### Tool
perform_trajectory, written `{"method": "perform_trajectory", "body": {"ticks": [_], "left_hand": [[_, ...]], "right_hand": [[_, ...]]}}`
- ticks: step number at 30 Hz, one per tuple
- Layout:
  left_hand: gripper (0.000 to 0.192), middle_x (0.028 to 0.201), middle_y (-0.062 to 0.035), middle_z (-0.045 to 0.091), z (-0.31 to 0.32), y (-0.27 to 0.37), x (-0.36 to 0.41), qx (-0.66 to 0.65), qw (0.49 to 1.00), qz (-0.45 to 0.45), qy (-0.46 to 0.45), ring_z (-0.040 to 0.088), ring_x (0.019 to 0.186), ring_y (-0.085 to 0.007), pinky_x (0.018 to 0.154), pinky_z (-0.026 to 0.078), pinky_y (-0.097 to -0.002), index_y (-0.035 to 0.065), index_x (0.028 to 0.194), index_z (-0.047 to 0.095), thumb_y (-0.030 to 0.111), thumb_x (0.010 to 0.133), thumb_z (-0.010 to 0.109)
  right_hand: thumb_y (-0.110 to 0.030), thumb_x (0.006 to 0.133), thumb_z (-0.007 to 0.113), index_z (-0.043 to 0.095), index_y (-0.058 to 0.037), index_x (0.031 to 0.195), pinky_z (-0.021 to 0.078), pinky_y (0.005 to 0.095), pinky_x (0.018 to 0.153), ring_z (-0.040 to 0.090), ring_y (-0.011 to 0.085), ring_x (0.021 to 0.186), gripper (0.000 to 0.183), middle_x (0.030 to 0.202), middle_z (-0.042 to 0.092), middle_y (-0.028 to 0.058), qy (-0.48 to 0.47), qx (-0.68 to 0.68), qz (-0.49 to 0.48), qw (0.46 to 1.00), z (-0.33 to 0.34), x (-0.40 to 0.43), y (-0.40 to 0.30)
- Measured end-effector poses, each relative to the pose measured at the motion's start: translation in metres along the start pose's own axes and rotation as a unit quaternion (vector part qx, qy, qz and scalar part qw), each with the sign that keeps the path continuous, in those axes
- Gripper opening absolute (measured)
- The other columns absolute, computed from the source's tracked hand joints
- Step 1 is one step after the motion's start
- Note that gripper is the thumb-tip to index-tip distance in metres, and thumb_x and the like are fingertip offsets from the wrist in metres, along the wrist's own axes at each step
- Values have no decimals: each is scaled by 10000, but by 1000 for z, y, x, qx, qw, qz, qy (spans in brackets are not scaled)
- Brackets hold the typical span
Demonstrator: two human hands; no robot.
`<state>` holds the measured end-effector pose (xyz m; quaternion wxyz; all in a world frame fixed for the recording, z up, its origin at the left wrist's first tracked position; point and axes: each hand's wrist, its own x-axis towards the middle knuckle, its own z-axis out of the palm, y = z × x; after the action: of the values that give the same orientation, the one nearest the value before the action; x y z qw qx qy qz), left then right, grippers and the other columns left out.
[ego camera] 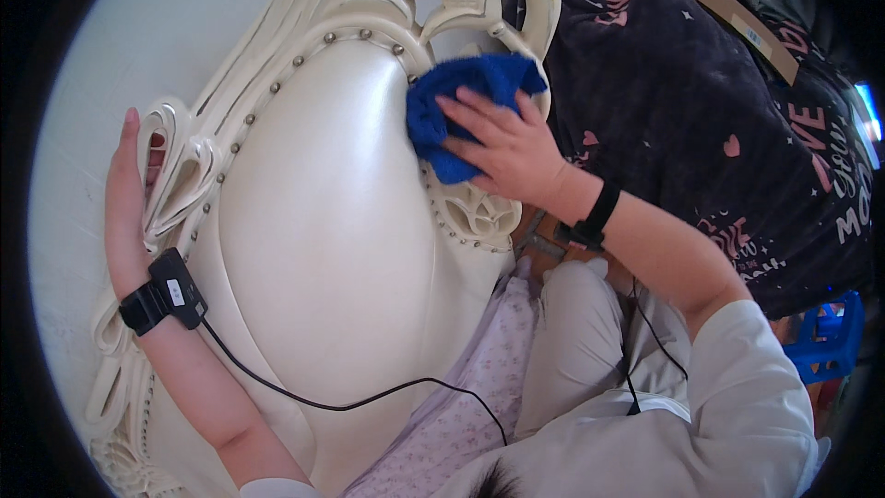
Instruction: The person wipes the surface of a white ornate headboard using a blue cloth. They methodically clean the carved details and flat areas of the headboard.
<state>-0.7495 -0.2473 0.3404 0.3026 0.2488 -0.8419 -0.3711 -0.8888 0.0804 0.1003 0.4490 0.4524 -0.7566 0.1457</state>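
A cream upholstered headboard (pixel 325 207) with a carved, openwork frame (pixel 297 21) and a row of metal studs leans in front of me. My right hand (pixel 508 145) presses a blue cloth (pixel 442 97) against the frame's right side, fingers spread over it. The cloth covers part of the carving and the padding's edge. At the left edge, my left hand (pixel 126 180) is wrapped round a carved scroll (pixel 181 183); some of its fingers show through the opening. Black bands with small devices sit on both wrists.
A dark printed blanket (pixel 664 124) covers the bed at right, with a cardboard piece (pixel 743 28) on it. A blue plastic stool (pixel 830 342) stands at lower right. A black cable (pixel 339 407) crosses the headboard from my left wrist. Floral fabric (pixel 449 387) lies beside my legs.
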Motion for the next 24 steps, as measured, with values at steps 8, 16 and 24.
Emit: {"method": "perform_trajectory", "body": {"ticks": [8,16,24], "left_hand": [[720,1015,-128,644,2,-10,16,13,999,29,15,632,857,-182,808,522,-296,-21,1227,586,625,938,452],[620,1083,-75,604,3,-14,16,-84,996,19,26,589,874,-143,832,495,-278,9,1244,583,551,949,523],[750,972,-105,611,-6,-25,26,-7,997,78,26,564,796,-164,750,484,-277,-17,1109,621,688,879,516]], "right_hand": [[-307,681,709,701,-259,1021,328,401,1026,420,132,1340,343,1475,460,-29,-80,20,-80,993,57,-82,-34],[-123,764,580,670,-126,1138,302,370,1143,534,114,1094,385,1291,558,-15,-226,58,-241,942,69,-126,-35],[-155,753,587,733,-136,891,256,393,1189,509,131,1216,202,1312,592,8,-242,145,-351,893,53,-113,-7]]}}
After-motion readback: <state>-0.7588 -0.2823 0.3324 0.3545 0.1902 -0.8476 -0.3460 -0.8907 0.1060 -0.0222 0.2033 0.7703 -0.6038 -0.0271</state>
